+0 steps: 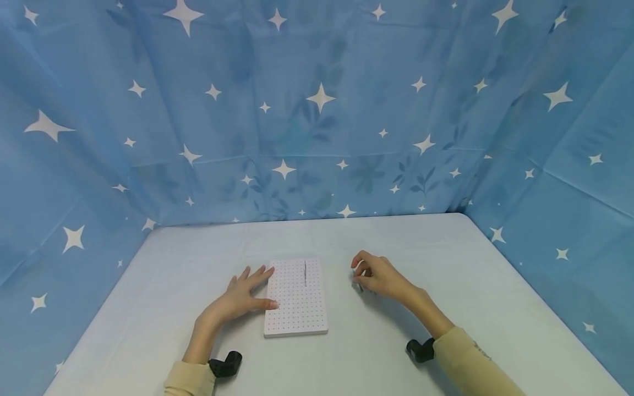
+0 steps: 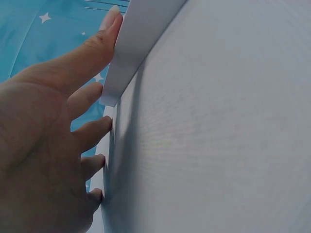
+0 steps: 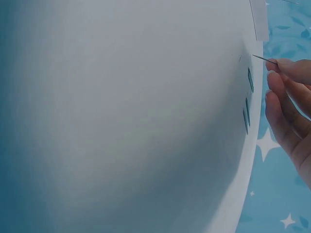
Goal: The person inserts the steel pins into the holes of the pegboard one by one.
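Observation:
A white pegboard (image 1: 295, 308) with rows of small holes lies flat on the table. Thin metal pins (image 1: 305, 273) stand upright near its far right part; their tips also show at the top of the left wrist view. My left hand (image 1: 239, 300) is spread at the board's left side, with thumb (image 2: 99, 46) and index finger resting at its edge. To the right of the board, my right hand (image 1: 380, 276) pinches a thin metal pin (image 3: 264, 59) between thumb and fingertips, just above the table. Several short dark pins (image 3: 250, 80) lie on the tabletop below those fingers.
The white table (image 1: 317, 366) has rounded far corners. A blue curtain (image 1: 317, 126) with white stars hangs behind it and along both sides. Each wrist carries a small black camera mount (image 1: 420, 350) beside the sleeve cuff.

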Tool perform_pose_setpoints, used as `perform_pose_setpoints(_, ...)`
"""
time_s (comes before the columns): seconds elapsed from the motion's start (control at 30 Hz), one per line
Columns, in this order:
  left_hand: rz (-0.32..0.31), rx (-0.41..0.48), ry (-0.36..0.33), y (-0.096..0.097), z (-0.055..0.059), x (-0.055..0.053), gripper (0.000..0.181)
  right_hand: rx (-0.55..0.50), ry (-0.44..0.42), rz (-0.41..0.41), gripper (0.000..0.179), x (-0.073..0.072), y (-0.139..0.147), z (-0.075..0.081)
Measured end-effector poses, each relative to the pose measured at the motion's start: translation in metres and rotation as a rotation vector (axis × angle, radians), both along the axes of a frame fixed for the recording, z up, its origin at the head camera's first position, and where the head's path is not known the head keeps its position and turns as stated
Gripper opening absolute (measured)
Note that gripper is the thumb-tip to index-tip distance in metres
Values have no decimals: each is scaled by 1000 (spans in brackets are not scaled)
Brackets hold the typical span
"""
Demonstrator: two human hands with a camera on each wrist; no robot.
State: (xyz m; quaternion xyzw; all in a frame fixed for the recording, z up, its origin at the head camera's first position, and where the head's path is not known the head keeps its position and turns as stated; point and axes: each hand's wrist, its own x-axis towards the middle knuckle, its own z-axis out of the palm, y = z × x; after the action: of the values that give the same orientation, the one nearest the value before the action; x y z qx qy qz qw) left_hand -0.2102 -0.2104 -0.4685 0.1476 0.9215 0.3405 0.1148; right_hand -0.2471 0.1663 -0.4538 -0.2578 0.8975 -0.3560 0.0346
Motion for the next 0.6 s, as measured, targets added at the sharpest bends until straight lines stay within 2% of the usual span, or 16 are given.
perform_pose_setpoints(0.37,9,-5,-5,1,2,1,95,-70,-40,12,21,-1,-14,1)
perform_pose_setpoints(0.6,13,-3,-8,1,4,2,95,-103,-34,28,22,-1,-22,1)
